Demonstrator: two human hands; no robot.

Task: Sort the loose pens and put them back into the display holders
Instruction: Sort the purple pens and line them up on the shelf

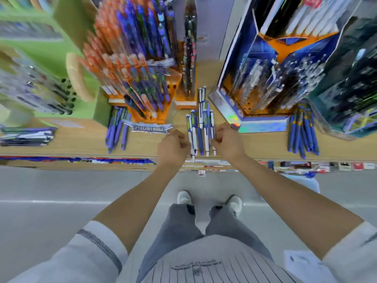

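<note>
Striped shirt (pixel 204 266) fills the bottom edge, w/ pale sleeves either side & grey trousers (pixel 179 227) running down to white shoes (pixel 184 197) on a grey floor (pixel 61 190). Both bare forearms reach fwd to a wooden shelf (pixel 71 139).

On the shelf's front part lie the loose pens (pixel 201 129), blue & white, in a rough bundle pointing front-to-back, btw the orange display holder (pixel 140 116) & the blue display holder (pixel 261 124).

The left hand (pixel 173 147) sits at the bundle's left edge, fingers curled tight vs. the outermost white pen. Can't tell if it really clasps it, pic is too blurred. The right hand (pixel 227 139) is at the bundle's right edge, fingertips curled narrow round a couple of pens there, pinching them.

The orange display holder is packed w/ orange & blue pens standing tilted. The blue display holder has white & dark pens, details smeared. A silver label card (pixel 150 127) lies flat in front of the orange display holder, just beside the left hand.

More pens lie on the shelf: a left blue-pen group (pixel 117 131) beside the card & a right blue-pen group (pixel 303 133) by the blue display holder's right corner. A green display (pixel 51 58) stands far left, a dark teal display (pixel 346 88) far right. A white paper sheet (pixel 302 264) lies on the floor near the right sleeve.
</note>
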